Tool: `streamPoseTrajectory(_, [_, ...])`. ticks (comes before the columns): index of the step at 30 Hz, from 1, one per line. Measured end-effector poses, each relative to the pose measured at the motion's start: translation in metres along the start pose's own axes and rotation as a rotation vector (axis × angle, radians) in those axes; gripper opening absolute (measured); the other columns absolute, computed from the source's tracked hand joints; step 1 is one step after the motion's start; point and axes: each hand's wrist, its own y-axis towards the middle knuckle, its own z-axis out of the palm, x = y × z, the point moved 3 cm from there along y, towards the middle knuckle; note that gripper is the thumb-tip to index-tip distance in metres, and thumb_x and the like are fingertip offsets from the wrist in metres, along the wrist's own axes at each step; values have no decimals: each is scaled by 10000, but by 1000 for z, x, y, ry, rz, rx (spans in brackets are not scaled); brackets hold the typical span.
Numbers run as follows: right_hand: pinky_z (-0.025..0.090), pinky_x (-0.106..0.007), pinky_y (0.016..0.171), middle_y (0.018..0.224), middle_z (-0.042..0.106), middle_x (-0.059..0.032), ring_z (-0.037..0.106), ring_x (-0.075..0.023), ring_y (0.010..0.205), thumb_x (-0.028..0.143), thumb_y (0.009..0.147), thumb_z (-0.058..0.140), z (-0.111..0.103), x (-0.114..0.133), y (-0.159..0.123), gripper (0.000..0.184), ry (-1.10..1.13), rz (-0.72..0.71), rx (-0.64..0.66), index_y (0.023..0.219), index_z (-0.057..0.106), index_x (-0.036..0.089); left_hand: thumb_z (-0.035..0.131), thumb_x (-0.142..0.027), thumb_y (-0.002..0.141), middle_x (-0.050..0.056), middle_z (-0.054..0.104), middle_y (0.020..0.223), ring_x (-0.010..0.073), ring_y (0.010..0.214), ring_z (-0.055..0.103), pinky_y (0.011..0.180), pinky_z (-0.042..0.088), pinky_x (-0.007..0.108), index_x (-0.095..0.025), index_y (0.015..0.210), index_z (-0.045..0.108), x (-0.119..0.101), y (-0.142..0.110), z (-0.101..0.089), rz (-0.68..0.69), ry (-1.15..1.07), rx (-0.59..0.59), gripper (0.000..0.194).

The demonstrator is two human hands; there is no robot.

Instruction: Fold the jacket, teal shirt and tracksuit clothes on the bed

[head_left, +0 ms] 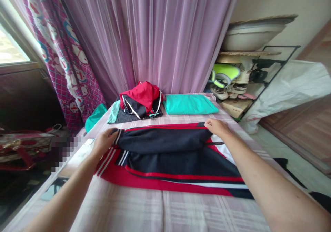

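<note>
A black, red and white track jacket (181, 164) lies spread on the plaid cloth, its two black sleeves laid across the body. My left hand (104, 140) grips the striped cuff of the far sleeve (165, 139), fingers closed around the ribbing. At that sleeve's other end, my right hand (216, 125) pinches the dark fabric near the shoulder. The near sleeve's striped cuff (122, 158) rests on the red hem, touched by neither hand. White lining or fabric (224, 148) shows beside my right forearm.
Behind the jacket sit a crumpled red and black garment (144, 99) and a folded turquoise cloth (190, 104). A purple curtain (165, 35) hangs at the back. To the right stands a rack (281, 64) with shoes and a basin (253, 35). A phone-like object (55, 189) lies at left.
</note>
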Motion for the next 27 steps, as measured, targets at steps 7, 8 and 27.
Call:
streamPoseTrajectory(7, [358, -481, 1034, 1339, 628, -127, 523, -302, 1237, 267, 924, 451, -11, 66, -31, 379, -69, -146, -187, 1238, 659, 225, 459, -458, 888, 162, 656, 1292, 314, 1182, 613, 1013, 461, 431, -148, 1337, 588, -11, 4, 3, 239, 434, -2, 561])
streamPoseTrajectory(8, [342, -468, 1066, 1417, 570, -133, 490, -294, 1288, 266, 938, 424, -12, 87, -37, 426, -12, -223, -198, 1314, 612, 199, 425, -444, 910, 154, 628, 1343, 311, 1238, 578, 1063, 422, 441, -161, 1322, 604, -20, 1, 6, 320, 472, -3, 531])
streamPoseTrajectory(27, [85, -514, 1216, 1648, 210, -48, 143, -199, 1518, 425, 1019, 232, 33, 73, -43, 565, -70, -207, 273, 1558, 297, 270, 366, -544, 951, 69, 564, 1450, 323, 1370, 444, 1147, 232, 548, -300, 1350, 583, -37, -27, 75, 434, 704, 125, 515])
